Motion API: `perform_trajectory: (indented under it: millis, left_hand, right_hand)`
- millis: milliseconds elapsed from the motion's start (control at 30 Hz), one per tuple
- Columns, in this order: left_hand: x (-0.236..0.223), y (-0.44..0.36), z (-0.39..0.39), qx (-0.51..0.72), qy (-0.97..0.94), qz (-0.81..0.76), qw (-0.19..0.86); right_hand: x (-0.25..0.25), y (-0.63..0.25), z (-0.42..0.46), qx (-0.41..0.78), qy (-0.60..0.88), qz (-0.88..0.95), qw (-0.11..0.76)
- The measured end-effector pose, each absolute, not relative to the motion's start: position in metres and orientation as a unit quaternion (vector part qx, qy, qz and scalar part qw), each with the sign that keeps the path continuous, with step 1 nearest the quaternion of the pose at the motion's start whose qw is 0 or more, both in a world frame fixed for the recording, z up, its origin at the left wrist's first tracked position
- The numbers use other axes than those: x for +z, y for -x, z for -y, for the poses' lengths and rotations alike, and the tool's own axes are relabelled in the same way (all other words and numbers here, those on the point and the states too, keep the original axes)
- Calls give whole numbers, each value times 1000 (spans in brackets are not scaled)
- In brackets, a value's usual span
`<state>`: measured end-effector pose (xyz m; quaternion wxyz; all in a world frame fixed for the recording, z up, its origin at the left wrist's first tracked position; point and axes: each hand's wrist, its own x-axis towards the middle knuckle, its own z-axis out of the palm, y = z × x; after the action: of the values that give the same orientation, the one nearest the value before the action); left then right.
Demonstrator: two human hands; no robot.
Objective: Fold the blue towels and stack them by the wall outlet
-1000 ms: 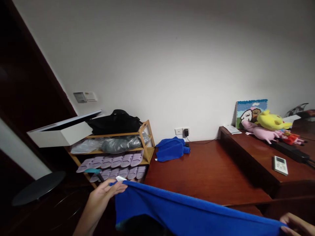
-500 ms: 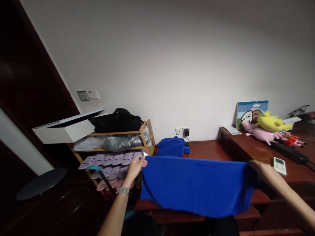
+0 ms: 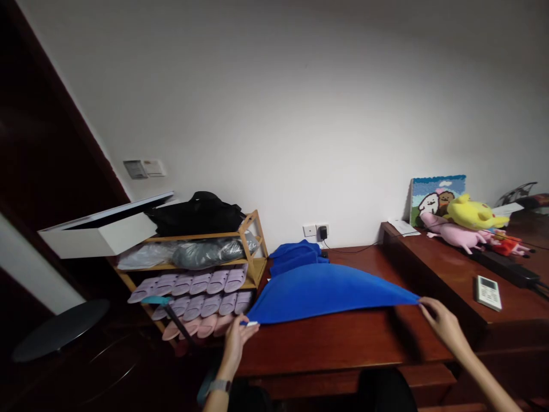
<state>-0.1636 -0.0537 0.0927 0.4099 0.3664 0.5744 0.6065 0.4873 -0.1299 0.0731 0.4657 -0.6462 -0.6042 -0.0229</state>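
Observation:
A blue towel (image 3: 326,294) stretches between my two hands above the dark red wooden desk (image 3: 334,343). My left hand (image 3: 235,337) pinches its near left corner, where a small white tag shows by the fingers. At the other end, my right hand (image 3: 441,323) grips the right corner between thumb and fingers. The far part of the cloth billows upward toward the wall. Behind it, a crumpled pile of blue cloth (image 3: 295,254) lies against the wall.
On the left, a wooden rack (image 3: 255,243) holds several slippers (image 3: 201,281), a black bag (image 3: 197,214) and a white box (image 3: 107,234). A raised ledge on the right carries a white remote (image 3: 488,292), plush toys (image 3: 474,214) and a picture (image 3: 437,197). A charger (image 3: 322,232) sits in the wall socket.
Both hands have moved down, bringing the towel from hanging upright to spread low over the desk. The near part of the desk now shows.

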Motion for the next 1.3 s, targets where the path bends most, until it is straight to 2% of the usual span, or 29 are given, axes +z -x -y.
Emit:
perform_trajectory:
  millis: [167,367,500,667,733,833,900,1100,1300]
  left_hand:
    - [32,163,69,538,-386,-651,372]
    - [14,190,69,470,-421,-720,290]
    - [9,199,74,435,-442,-739,263]
    - [-7,215,88,412,-471,-720,300]
    - [-9,225,87,394,-500,-730,251]
    - [-1,233,70,377,-540,-744,113]
    - [7,227,49,370,-574,-728,60]
    - [11,170,-30,276,-719,-638,18]
    - [-21,153,-85,167,-762,-625,-19]
  right_hand:
    - [-41,-480,132,60,680,590,432]
    - [-91,-490,143,61,677,621,390]
    - [-98,-499,156,36,671,642,368]
    - [-87,-508,166,8,680,666,308]
    - [-72,-508,157,-9,698,661,275]
    - [-46,-500,121,-22,716,651,251]
    - [-32,-488,84,-3,714,653,251]
    - [-31,-446,-23,51,716,666,204]
    - [-67,-449,-58,59,755,644,108]
